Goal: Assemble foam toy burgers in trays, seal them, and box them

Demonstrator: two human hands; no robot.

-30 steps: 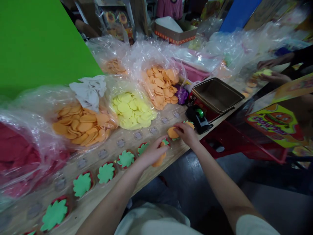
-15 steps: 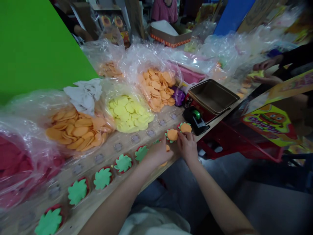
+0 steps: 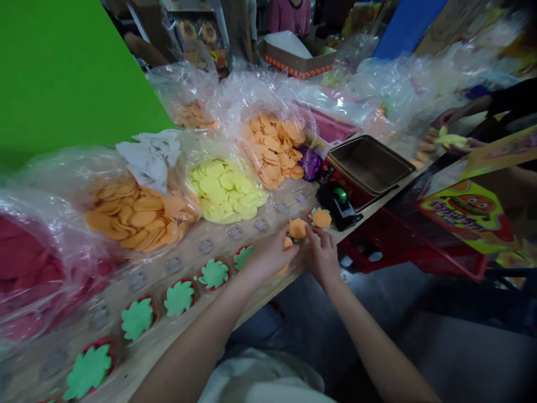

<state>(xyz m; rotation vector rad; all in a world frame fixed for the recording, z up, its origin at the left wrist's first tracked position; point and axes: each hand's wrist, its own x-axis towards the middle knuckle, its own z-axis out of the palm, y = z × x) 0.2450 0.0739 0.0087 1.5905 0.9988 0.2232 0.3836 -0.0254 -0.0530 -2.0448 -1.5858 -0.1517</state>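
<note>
A row of green leaf-shaped foam pieces [image 3: 213, 273] on red discs runs along the front of the wooden table [image 3: 184, 330]. At the row's right end two stacks are topped with orange discs [image 3: 321, 218]. My left hand [image 3: 272, 252] is closed on a small stack of orange foam discs [image 3: 287, 243] beside the capped stack [image 3: 297, 228]. My right hand [image 3: 321, 254] is next to it, its fingertips pinching at those discs by the left hand.
Clear plastic bags hold orange discs [image 3: 134, 212], yellow discs [image 3: 222, 190], more orange discs [image 3: 274, 146] and red material [image 3: 29, 268]. A black tape dispenser [image 3: 340, 202] and a brown tray [image 3: 369, 163] sit at right. Another person's hands [image 3: 451, 126] work at far right.
My right hand has drawn back from the orange-topped stacks toward my left hand. My left hand has shifted slightly right along the row with its discs.
</note>
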